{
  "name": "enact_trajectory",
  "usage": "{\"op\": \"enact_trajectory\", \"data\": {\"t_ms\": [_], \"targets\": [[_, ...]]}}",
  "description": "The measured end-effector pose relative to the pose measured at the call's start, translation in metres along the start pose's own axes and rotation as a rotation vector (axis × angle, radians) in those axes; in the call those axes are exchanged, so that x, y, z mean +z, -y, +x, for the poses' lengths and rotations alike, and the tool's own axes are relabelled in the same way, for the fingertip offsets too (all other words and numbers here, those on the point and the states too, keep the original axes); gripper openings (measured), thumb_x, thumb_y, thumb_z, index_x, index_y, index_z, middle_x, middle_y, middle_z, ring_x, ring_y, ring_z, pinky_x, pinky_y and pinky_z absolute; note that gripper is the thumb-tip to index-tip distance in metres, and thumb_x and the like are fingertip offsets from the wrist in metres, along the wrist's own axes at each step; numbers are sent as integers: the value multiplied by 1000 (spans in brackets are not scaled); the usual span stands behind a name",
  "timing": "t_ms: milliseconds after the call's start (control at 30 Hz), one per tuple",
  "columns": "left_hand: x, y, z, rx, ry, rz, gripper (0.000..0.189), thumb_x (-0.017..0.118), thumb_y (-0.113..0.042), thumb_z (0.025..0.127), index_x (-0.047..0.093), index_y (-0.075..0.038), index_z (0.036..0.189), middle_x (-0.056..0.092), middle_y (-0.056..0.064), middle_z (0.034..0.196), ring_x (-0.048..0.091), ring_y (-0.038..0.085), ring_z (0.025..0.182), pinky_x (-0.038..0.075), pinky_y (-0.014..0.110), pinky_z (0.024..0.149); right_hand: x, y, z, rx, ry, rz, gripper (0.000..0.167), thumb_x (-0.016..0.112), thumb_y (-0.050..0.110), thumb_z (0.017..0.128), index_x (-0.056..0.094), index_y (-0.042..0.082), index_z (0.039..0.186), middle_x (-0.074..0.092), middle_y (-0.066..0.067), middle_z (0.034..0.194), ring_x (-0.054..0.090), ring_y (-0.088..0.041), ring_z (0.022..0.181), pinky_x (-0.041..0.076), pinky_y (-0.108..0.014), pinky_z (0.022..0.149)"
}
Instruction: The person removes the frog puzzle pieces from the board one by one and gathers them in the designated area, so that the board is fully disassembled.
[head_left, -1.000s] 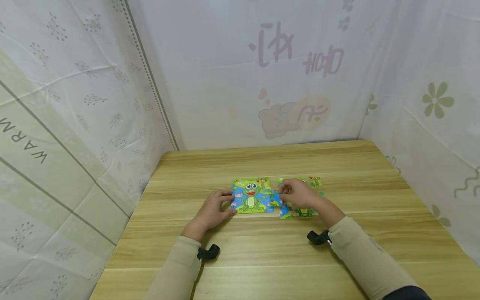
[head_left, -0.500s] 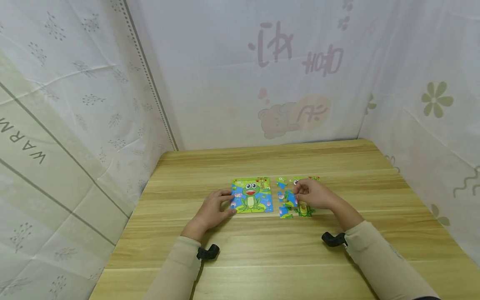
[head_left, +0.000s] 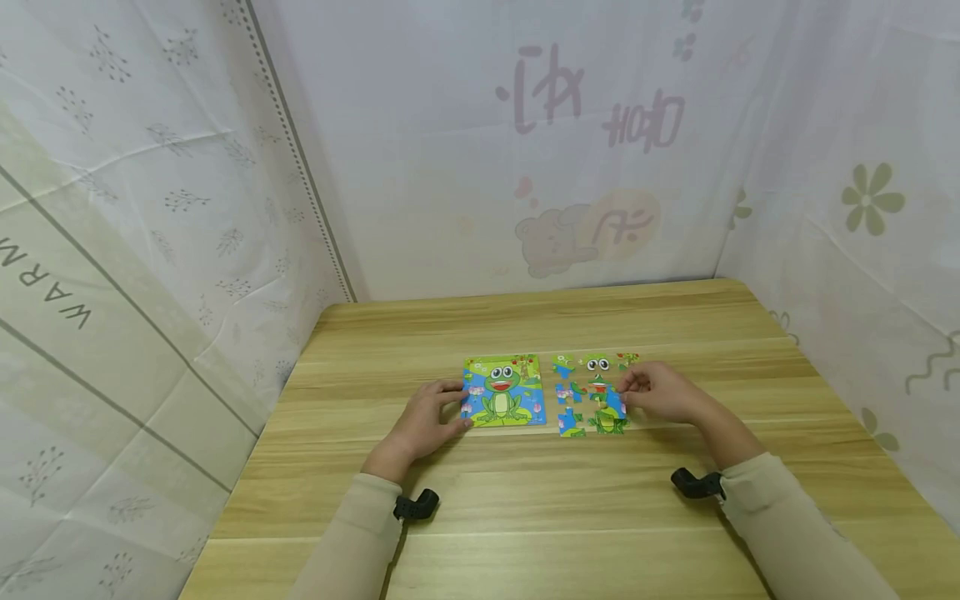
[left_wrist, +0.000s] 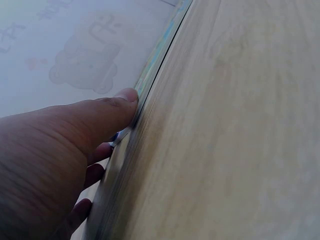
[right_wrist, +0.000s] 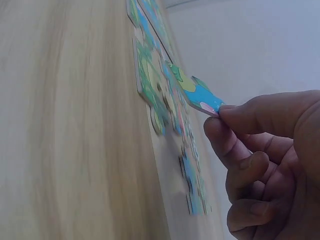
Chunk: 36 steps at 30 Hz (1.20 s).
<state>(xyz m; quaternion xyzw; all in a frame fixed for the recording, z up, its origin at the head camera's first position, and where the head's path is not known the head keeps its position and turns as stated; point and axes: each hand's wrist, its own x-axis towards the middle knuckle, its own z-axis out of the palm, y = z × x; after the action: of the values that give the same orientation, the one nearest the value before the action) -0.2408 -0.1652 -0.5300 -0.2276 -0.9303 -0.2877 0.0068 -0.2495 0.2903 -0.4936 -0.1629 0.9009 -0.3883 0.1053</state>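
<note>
A square frog picture puzzle lies flat on the table. My left hand rests at its left edge; the left wrist view has the thumb touching the edge. Between right thumb and index finger, my right hand pinches a blue-and-green puzzle piece. That piece is raised and tilted above the second frog layout, partly covering it in the head view. Loose frog pieces lie spaced apart to the right of the square puzzle, including a blue corner piece.
The wood-grain table extends around both puzzles. A patterned curtain hangs behind its back edge and along the sides. Black camera mounts sit on both wrists.
My right hand has carried the pinched piece rightward, from beside the square puzzle to over the right side of the loose pieces. My left hand has stayed in place.
</note>
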Motion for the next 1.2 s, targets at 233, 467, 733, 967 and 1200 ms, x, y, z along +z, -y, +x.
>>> {"op": "enact_trajectory", "data": {"t_ms": [233, 467, 733, 967, 1200], "targets": [[1, 2, 0, 3, -7, 0, 55, 82, -34, 94, 67, -11, 142, 54, 3, 152, 43, 32, 145, 34, 55, 119, -9, -11, -10, 4, 10, 1, 4, 72, 11, 99, 71, 8, 100, 66, -4, 93, 60, -23, 87, 51, -33, 70], [1, 2, 1, 5, -8, -1, 56, 82, -34, 94, 66, -11, 143, 54, 3, 152, 43, 32, 144, 34, 55, 119, -16, -18, -20, 23, 38, 46, 7, 73, 11, 99, 70, 5, 100, 67, -7, 90, 60, -22, 82, 51, -30, 65], [2, 2, 1, 7, -13, 4, 56, 82, -34, 94, 67, -10, 142, 54, 3, 152, 43, 33, 144, 34, 56, 119, -22, -25, -26, 27, 78, 70, 6, 71, 9, 99, 69, 4, 99, 69, -8, 90, 59, -22, 79, 49, -28, 63], [1, 2, 0, 15, -17, 0, 55, 83, -32, 93, 67, -10, 141, 55, 4, 152, 44, 33, 144, 35, 57, 118, -25, -29, -30, 31, 86, 75, 6, 73, 9, 99, 70, 4, 100, 69, -7, 90, 58, -19, 78, 47, -27, 62], [2, 3, 0, 16, -22, -1, 55, 83, -32, 93, 68, -10, 141, 55, 3, 151, 44, 33, 143, 35, 55, 119, -26, -30, -32, 47, 88, 97, 5, 72, 5, 97, 71, 1, 100, 69, -8, 90, 57, -17, 78, 47, -26, 64]]}}
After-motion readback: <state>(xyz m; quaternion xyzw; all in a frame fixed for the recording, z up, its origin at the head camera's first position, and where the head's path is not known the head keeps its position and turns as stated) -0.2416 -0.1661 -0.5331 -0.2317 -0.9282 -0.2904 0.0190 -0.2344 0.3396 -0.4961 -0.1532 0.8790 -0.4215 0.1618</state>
